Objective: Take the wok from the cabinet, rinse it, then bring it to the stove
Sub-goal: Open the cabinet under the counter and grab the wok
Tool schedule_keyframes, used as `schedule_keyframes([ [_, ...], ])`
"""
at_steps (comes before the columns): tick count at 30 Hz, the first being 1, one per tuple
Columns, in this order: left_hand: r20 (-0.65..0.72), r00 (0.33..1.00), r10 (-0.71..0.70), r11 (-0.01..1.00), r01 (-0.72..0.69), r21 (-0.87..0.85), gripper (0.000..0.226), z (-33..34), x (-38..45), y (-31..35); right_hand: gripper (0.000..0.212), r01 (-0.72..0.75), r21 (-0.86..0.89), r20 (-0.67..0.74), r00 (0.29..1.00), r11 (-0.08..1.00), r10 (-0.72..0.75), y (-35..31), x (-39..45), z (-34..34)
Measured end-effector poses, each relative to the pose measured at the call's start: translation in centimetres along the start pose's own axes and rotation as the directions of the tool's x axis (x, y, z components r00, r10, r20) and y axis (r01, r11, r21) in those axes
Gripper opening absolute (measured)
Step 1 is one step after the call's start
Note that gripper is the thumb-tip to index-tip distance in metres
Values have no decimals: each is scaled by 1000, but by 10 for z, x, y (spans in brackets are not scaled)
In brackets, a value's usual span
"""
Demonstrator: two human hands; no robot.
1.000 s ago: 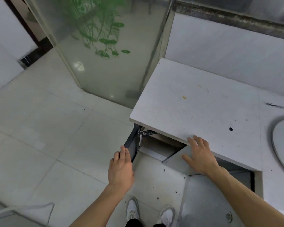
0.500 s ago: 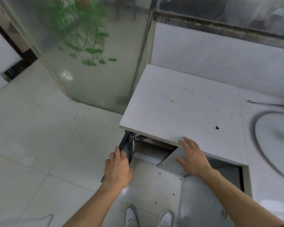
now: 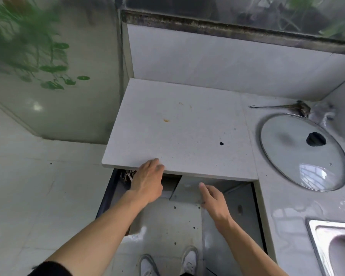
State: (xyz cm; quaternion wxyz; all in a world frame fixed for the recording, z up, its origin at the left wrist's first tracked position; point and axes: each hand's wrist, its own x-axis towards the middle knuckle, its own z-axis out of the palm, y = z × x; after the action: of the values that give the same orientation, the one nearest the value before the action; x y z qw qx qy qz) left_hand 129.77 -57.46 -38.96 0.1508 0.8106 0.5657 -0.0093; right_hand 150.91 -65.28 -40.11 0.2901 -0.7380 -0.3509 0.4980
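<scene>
Hands reaching into the open cabinet under the speckled stone desk

Left hand and right hand are hanging loose-fingered, holding nothing — a round glass lid is lying beyond the right.

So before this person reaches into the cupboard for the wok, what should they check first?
1. Left cupboard door swung open: ok.
2. Right cupboard door open: ok.
3. Left hand free to grab: ok, it holds nothing and reaches under the counter edge.
4. Right hand free: ok, fingers relaxed, holding nothing.
5. Wok in sight inside the cupboard: cannot tell, the counter hides the inside.
6. Sink ready for rinsing: cannot tell, only its corner shows.
</scene>
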Motion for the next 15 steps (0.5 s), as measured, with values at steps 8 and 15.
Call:
schedule_keyframes([
  [8,98,995,23,998,-18,-56,64,0,3,-3,78,-348,843,247,928,410,280,23,35,14],
  [15,161,987,-1,999,8,-43,57,-5,11,-4,87,-339,939,308,903,56,300,2,63,20],
])
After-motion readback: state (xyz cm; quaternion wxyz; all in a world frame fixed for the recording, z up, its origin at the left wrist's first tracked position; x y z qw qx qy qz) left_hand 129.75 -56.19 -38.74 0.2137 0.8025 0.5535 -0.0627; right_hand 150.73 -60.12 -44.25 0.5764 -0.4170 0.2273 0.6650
